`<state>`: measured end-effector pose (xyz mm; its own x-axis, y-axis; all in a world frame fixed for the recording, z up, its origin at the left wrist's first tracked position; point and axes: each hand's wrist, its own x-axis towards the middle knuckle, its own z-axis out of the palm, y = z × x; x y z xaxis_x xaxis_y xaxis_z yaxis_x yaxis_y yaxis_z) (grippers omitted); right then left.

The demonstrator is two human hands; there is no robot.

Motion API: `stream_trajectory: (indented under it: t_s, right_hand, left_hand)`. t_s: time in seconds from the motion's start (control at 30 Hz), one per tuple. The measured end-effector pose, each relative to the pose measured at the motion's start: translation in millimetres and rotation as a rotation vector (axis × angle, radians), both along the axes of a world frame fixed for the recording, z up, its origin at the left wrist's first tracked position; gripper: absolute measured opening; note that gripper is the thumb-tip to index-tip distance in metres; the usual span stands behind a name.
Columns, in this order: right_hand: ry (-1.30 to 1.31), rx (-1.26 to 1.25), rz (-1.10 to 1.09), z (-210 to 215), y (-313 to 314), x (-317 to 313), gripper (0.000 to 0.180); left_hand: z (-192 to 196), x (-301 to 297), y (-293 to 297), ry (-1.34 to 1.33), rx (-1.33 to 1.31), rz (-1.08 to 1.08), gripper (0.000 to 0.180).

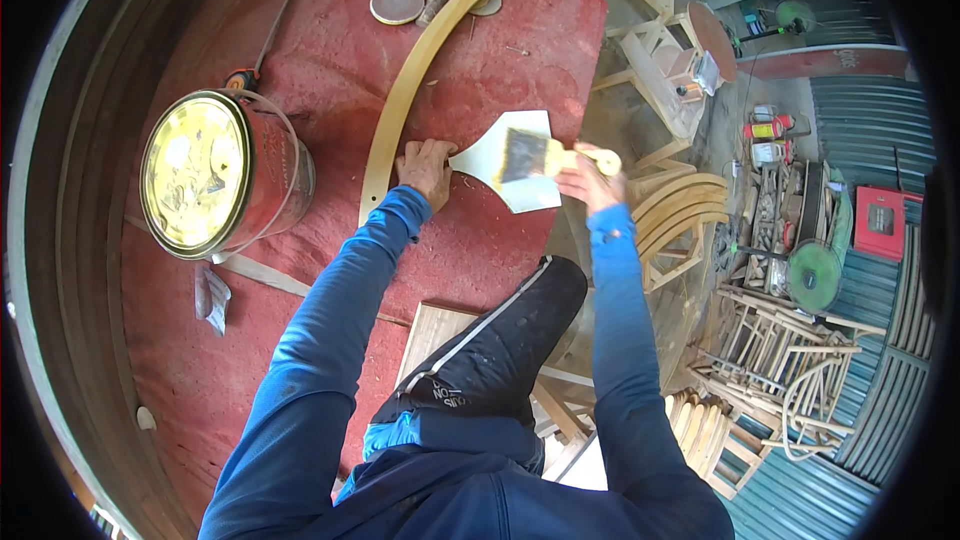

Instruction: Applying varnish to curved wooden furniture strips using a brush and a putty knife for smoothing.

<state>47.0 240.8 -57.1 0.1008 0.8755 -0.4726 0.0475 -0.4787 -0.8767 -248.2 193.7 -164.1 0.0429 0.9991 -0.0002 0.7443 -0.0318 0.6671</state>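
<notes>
My left hand [427,172] grips the narrow end of a pale, flared panel [525,199], which widens to the right over the red-covered surface. Held in my right hand [592,185] is a paintbrush [527,154] with dark bristles and a light handle. Its bristles lie across the panel's wide part, slightly smeared by motion; whether they touch it I cannot tell. A curved wooden strip [405,90] lies just left of my left hand, bowing up toward the far edge.
At the left stands a red bucket [276,180] with a yellow-smeared round top and wire handle. Several round discs [397,4] lie at the far edge of the red surface [300,40]. Curved wooden pieces [680,208] and wooden frames [655,90] stand at the right, near green fans [815,276].
</notes>
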Motion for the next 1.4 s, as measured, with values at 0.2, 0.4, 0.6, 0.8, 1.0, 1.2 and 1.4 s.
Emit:
stream_trajectory:
  t_s: [0.2, 0.4, 0.6, 0.8, 1.0, 1.2, 1.4]
  right_hand:
    - [0.037, -0.026, -0.082, 1.5, -36.7, 21.1, 0.040]
    - [0.254, -0.080, -0.090, -19.0, -70.3, -73.0, 0.042]
    - [0.500, -0.094, -0.375, -35.1, -164.0, 0.2, 0.049]
    - [0.903, -0.057, -0.262, -41.2, -170.2, -29.0, 0.048]
    - [1.022, -0.229, 0.003, -38.5, -203.5, -74.8, 0.043]
    - [0.862, -0.210, 0.030, -34.2, -201.8, -59.3, 0.046]
    - [0.824, -0.090, 0.108, -11.3, -214.8, -65.9, 0.046]
  left_hand:
    - [12.2, 7.4, 5.3, -0.033, 0.070, 0.000, 0.056]
    - [0.6, -23.9, 3.8, -0.294, 0.111, 0.170, 0.053]
    - [71.4, -24.4, -114.8, -0.391, 0.519, 0.118, 0.029]
    - [52.5, -75.9, -290.6, -0.132, 0.157, 0.140, 0.016]
    - [68.8, -190.7, -383.6, 0.115, 0.125, 0.208, 0.028]
    - [60.2, -328.7, -542.9, -0.002, -0.026, 1.152, 0.031]
    - [68.2, -272.3, -634.3, 0.302, -0.717, 0.826, 0.045]
